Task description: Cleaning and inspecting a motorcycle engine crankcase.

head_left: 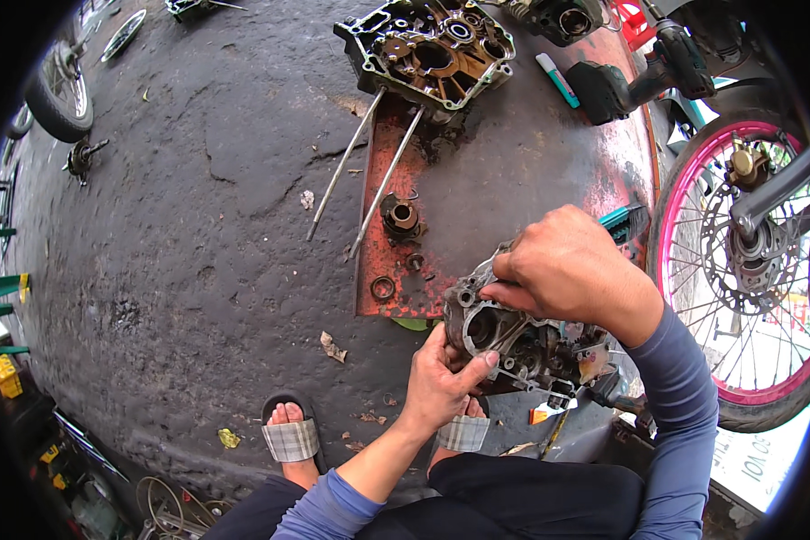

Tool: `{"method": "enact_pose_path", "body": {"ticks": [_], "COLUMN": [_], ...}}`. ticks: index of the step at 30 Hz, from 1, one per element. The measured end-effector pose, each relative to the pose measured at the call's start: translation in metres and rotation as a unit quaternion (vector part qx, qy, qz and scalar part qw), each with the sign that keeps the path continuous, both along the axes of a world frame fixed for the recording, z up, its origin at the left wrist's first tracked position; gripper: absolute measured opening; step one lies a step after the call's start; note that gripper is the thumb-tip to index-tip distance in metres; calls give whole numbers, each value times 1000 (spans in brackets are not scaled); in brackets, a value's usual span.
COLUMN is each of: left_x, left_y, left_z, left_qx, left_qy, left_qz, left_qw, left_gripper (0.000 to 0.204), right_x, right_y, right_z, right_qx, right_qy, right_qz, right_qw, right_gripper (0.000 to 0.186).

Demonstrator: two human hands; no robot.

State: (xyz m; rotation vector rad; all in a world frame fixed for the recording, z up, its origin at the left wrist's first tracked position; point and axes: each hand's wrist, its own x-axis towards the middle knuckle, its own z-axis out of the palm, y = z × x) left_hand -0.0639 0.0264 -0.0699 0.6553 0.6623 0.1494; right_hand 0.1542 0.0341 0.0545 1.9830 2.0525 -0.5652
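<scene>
A grey metal engine case half (pixel 535 355) with a round bore is held tilted above my lap, over the near edge of a worn red metal sheet (pixel 504 171). My left hand (pixel 441 382) grips its left side, thumb on the face beside the bore. At the upper rim, my right hand (pixel 567 270) is closed with curled fingers; whatever they pinch is hidden beneath them. On the sheet's left side lie a dark round part with a hollow centre (pixel 403 216), a small bolt (pixel 415 262) and a metal ring (pixel 382 288).
A larger oily crankcase (pixel 405 49) with two long studs (pixel 389 180) rests at the far edge. Cordless power tools (pixel 603 90) and a white-and-teal marker (pixel 558 81) lie far right. A pink-rimmed motorcycle wheel (pixel 670 243) stands at the right. Rough dark ground (pixel 180 243) spreads left.
</scene>
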Motion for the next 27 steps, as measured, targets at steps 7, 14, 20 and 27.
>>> {"method": "enact_pose_path", "body": {"ticks": [7, 14, 20, 27], "left_x": [1, -3, 10, 11], "left_y": [-4, -5, -7, 7], "left_z": [-1, -6, 1, 17], "left_qx": [27, 69, 84, 54], "left_qy": [22, 40, -3, 34], "left_qz": [25, 13, 15, -20], "left_qw": [999, 997, 996, 998], "left_gripper": [41, 36, 47, 56], "right_x": [-6, 0, 96, 88], "right_y": [-2, 4, -54, -105], "right_z": [-3, -7, -27, -18], "right_qx": [-25, 15, 7, 180], "right_qy": [2, 53, -132, -94], "right_qz": [-30, -181, -237, -316], "right_qw": [999, 982, 963, 927], "right_gripper": [39, 40, 35, 45]}}
